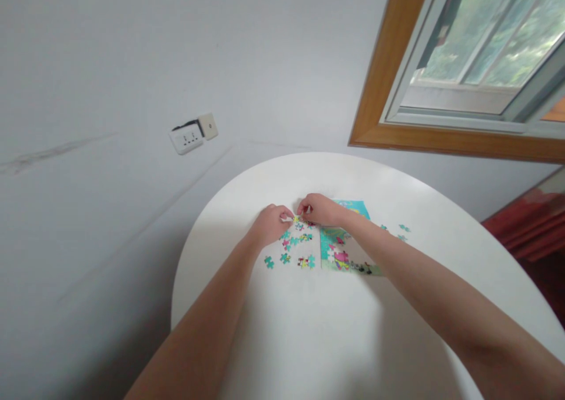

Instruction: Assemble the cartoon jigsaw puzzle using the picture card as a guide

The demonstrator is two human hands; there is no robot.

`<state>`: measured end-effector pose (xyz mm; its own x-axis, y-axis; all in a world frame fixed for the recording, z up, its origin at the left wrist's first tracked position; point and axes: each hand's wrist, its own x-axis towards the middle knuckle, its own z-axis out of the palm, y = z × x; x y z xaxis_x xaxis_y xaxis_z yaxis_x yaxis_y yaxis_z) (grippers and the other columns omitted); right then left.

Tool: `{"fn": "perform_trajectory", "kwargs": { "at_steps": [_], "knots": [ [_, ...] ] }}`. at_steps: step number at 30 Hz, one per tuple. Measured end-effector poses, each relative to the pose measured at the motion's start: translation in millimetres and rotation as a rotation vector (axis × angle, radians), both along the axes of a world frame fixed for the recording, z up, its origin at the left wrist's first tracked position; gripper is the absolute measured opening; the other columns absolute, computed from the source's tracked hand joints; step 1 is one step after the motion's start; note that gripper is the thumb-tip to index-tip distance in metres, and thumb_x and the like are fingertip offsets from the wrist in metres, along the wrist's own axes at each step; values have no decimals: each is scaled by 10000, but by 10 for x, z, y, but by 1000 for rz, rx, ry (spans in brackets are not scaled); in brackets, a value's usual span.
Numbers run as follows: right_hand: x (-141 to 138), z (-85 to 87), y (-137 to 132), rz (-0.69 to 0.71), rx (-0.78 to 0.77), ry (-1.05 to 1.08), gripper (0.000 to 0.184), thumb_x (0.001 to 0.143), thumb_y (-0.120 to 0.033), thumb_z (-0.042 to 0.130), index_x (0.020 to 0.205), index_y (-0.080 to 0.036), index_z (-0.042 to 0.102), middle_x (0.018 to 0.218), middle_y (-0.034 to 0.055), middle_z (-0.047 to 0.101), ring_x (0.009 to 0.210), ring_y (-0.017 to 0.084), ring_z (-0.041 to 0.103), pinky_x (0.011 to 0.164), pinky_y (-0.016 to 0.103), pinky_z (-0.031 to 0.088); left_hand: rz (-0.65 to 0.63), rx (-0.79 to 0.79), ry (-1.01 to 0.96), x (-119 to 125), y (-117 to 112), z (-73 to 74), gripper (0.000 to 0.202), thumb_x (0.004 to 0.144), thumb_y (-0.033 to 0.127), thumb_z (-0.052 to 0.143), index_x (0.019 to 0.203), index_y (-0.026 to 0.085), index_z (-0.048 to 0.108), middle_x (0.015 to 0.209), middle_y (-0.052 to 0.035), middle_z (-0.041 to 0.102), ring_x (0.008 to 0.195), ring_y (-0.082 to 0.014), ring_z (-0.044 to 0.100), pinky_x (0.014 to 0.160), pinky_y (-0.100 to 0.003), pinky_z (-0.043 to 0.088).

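White and round, the table point(309, 341) carries a jigsaw in progress near its far-middle part. The left hand point(270, 223) and the right hand point(320, 210) meet there, fingertips almost touching. The fingers of both hands are curled and pinched shut on a small yellowish puzzle piece point(296, 218) held between them just above the tabletop. It is too small to tell whether it is one piece or two being pressed together.

Just near of the hands lies a scatter of loose teal pieces point(291, 250), set apart from one another. To their right, partly under the right forearm, sits the assembled section of the puzzle point(342, 256), teal with pink and yellow patches. A few stray pieces point(402, 229) lie further right.

On the grey wall at far left is a white wall socket point(189, 137). A wooden-framed window point(384, 82) fills the far right.
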<state>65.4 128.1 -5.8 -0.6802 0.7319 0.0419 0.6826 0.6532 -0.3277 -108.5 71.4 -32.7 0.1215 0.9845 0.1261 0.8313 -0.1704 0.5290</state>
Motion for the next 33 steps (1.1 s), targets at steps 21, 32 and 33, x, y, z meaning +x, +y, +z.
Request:
{"fn": "perform_trajectory", "kwargs": {
  "at_steps": [21, 32, 33],
  "knots": [
    [67, -55, -411, 180, 60, 28, 149, 779, -201, 637, 889, -200, 737, 846, 59, 635, 832, 154, 554, 793, 253, 388, -169, -217, 23, -254, -54, 164, 253, 600, 132, 597, 836, 178, 675, 701, 15, 620, 681, -137, 593, 609, -206, 438],
    [-60, 44, -657, 230, 97, 15, 185, 785, -298, 661, 952, -257, 728, 942, 55, 620, 892, 176, 545, 834, 309, 382, -180, -235, 1, -276, -8, 96, 281, 607, 92, 564, 862, 169, 654, 754, 8, 653, 734, -140, 609, 640, -206, 439],
    [-76, 42, -662, 220, 87, 7, 185, 783, -299, 664, 952, -262, 730, 949, 56, 620, 894, 176, 546, 837, 312, 383, -179, -236, -2, -277, -5, 91, 280, 609, 95, 565, 866, 166, 653, 760, 5, 654, 740, -141, 610, 643, -206, 438]
  ]
}}
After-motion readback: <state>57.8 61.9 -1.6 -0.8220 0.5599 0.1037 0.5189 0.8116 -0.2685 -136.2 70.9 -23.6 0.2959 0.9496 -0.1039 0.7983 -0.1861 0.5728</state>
